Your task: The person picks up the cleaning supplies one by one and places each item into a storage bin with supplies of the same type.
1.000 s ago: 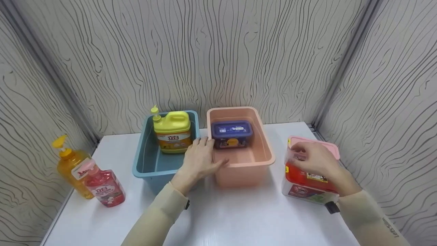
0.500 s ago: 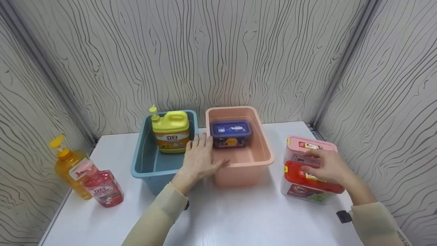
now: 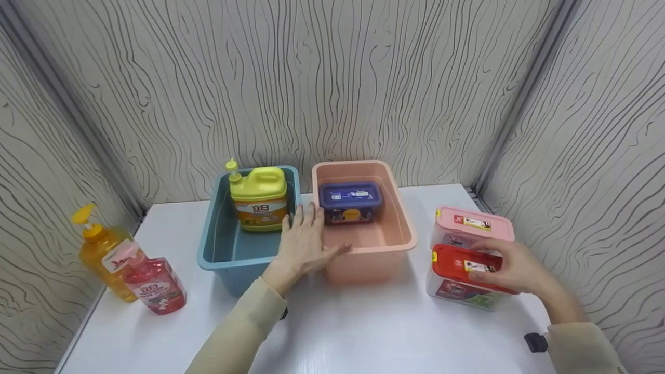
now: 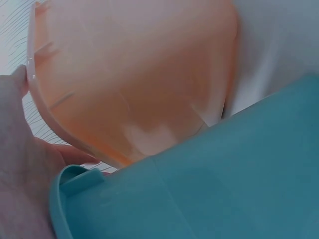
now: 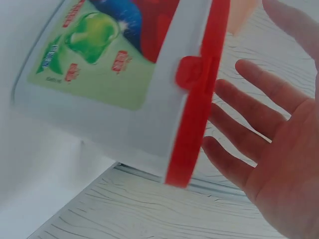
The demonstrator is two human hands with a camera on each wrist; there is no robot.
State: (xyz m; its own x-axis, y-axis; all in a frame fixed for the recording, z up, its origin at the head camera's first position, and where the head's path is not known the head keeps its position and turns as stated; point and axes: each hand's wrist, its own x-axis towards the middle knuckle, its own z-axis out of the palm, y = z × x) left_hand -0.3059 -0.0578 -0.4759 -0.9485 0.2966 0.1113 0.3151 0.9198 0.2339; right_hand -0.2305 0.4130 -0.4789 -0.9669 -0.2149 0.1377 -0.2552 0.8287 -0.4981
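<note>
My left hand [image 3: 301,246] lies with straight, spread fingers over the neighbouring rims of a blue bin [image 3: 236,278] and a pink bin [image 3: 369,270]. In the left wrist view, its fingers touch the pink bin's rim. My right hand [image 3: 517,270] hovers at the red lid of a white detergent box [image 3: 457,292], thumb and fingers spread above it. The right wrist view shows these fingers loosely bent beside the lid [image 5: 192,124], not clamped on it. Just behind stands a similar box with a pink lid [image 3: 467,221].
Inside the blue bin is a yellow detergent jug [image 3: 262,192] with a pump. The pink bin holds a purple lidded box [image 3: 350,195]. At the left stand an orange pump bottle [image 3: 106,254] and a pink bottle [image 3: 156,288]. Patterned wall panels [image 3: 343,88] enclose the table.
My right hand has left the pink-lidded box, now standing behind the red-lidded one, and moved toward me to the red lid. The left hand stays on the bin rims.
</note>
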